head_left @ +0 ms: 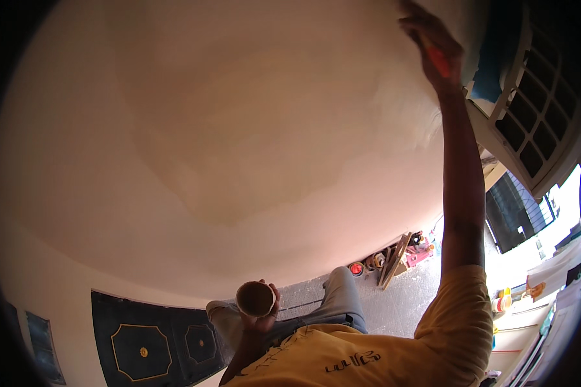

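My left hand [263, 317] is closed around a round open container [256, 298], held low in front of my body. Its mouth faces up and its inside looks dark brown. Stretched far up at the upper right, my right hand [442, 55] grips an orange-handled tool [438, 62] close to the wall. Blur and dim light hide the tool's working end, so its kind does not show. In front of me rises a wide pale wall [271, 116] with a broad darker patch across its middle.
To the right, a window shutter [532, 109] with a gridded frame stands swung out. Along the foot of the wall lie a red-topped tub [356, 268], wooden pieces [397, 261] and clutter. A dark panelled door [155, 342] with gold trim is at lower left. Grey floor [394, 303] shows below.
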Demonstrator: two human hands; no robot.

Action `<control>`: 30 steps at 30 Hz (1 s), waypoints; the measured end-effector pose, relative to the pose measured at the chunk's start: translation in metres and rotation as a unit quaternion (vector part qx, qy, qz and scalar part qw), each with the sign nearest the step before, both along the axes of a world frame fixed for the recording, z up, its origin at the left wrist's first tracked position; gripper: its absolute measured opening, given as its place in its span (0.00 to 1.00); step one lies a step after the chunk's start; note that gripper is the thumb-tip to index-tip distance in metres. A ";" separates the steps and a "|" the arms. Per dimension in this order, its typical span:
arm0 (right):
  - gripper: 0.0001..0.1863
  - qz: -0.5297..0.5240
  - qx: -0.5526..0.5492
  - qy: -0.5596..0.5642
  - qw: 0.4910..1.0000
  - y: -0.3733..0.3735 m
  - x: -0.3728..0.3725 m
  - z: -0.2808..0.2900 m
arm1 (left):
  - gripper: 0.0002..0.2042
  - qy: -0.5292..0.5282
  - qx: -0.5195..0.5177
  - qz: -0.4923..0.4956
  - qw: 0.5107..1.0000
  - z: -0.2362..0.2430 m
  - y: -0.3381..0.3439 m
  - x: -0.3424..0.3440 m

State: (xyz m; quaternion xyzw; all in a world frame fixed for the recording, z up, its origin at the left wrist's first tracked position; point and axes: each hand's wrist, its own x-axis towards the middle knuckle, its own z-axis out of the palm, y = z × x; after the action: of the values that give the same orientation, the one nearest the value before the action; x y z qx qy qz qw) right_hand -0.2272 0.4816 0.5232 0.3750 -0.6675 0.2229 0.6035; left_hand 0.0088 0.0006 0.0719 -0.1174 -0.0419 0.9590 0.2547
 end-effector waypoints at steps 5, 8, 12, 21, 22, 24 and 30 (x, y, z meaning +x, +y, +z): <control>0.09 0.192 -0.148 -0.253 0.937 0.031 -0.026 -0.131 | 0.29 -0.010 0.017 -0.014 1.000 -0.005 0.013 -0.001; 0.12 -0.066 0.021 -0.177 0.982 0.026 -0.002 -0.201 | 0.30 -0.013 0.005 -0.006 1.000 0.003 0.012 0.005; 0.12 -0.023 0.008 -0.260 0.965 0.011 0.034 -0.232 | 0.30 -0.015 -0.025 -0.019 0.999 0.005 0.006 0.003; 0.01 0.133 0.009 -0.452 0.882 0.041 0.007 -0.160 | 0.29 0.007 -0.006 -0.050 0.999 0.008 0.015 -0.010; 0.03 0.104 0.032 -0.445 0.889 0.036 0.003 -0.138 | 0.29 0.011 -0.006 -0.047 0.999 0.009 0.013 -0.008; 0.03 0.181 0.026 -0.471 0.863 0.051 -0.008 -0.106 | 0.30 0.020 -0.001 -0.047 0.999 0.013 0.014 -0.011; 0.05 0.020 0.054 -0.136 0.989 0.058 -0.003 0.005 | 0.30 -0.006 -0.002 -0.022 1.000 0.019 0.009 0.001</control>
State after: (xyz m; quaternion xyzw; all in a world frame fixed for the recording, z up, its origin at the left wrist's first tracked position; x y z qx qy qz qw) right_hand -0.2299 0.5392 0.5282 0.3867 -0.7464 0.2479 0.4816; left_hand 0.0097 0.0092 0.0908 -0.1246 -0.0392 0.9524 0.2753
